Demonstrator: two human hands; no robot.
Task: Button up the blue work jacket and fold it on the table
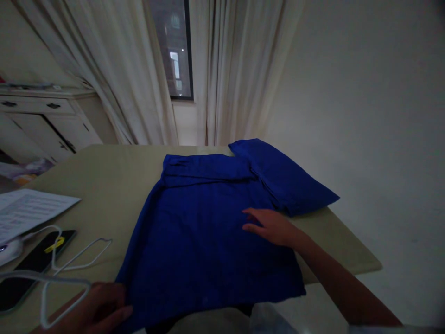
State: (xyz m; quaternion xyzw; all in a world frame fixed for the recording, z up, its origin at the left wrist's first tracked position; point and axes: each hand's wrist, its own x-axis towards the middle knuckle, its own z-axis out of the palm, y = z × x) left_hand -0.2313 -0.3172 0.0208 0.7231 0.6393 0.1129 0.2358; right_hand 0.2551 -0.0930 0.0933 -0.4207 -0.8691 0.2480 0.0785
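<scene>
A blue garment (205, 232), which looks like a shirt, lies spread on the table with its lower edge hanging at the front. Across its far end run flat folded layers (208, 169). At the right a wide blue flap (278, 176), perhaps a sleeve, slants outward and rests partly over the body. My left hand (107, 304) is closed at the garment's near left corner, its fingers and thumb on the edge. Over the right part of the cloth my right hand (271, 226) is open, fingers slightly bent and holding nothing; whether it touches the fabric is unclear.
On the left of the table (104, 181) are a printed sheet (34, 208), a dark phone-like slab (26, 278), a white device (10, 250) and a looping white cable (83, 266). A wall borders the right side; curtains (236, 69) and a cabinet (45, 120) stand behind.
</scene>
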